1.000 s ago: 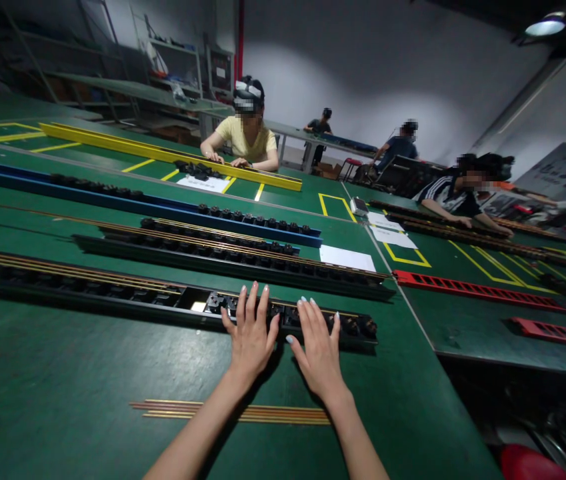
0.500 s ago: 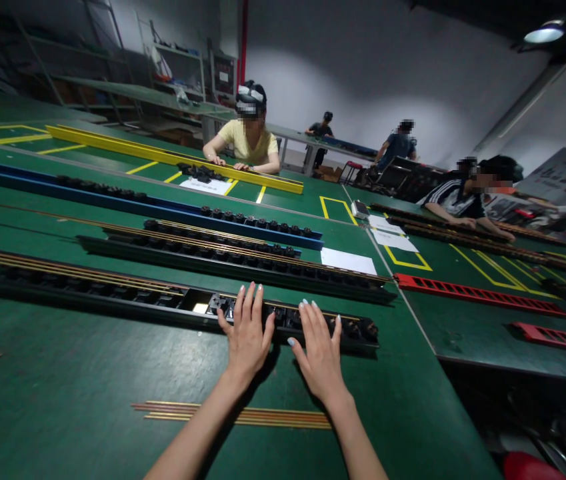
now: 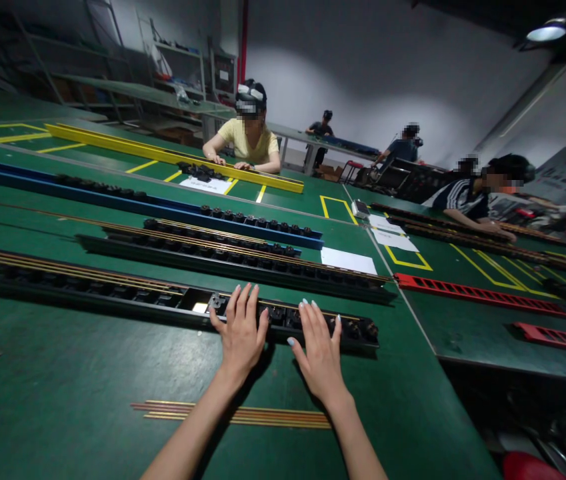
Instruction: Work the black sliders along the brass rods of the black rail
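Note:
A long black channel (image 3: 127, 305) with black blocks and thin brass-coloured rods in it lies across the green table. My left hand (image 3: 241, 331) rests on its right half, fingers spread over the blocks, beside a gap where a pale patch (image 3: 200, 308) shows. Farther right on the same channel lies my right hand (image 3: 319, 347), its fingers stretched out and thumb apart. Neither hand is closed round anything. Several loose copper and brass rods (image 3: 277, 417) lie on the table nearer to me, partly hidden by my left forearm.
Beyond are a second black channel (image 3: 243, 267), a blue channel (image 3: 173, 212) and a yellow one (image 3: 177, 159). Red slotted rails (image 3: 483, 293) lie at the right. A person in a yellow shirt (image 3: 250, 143) and one in a striped shirt (image 3: 457, 195) work across the tables.
My left hand has slid a little to the left along the black channel. My right hand has kept its place. The person in the striped shirt has shifted slightly right.

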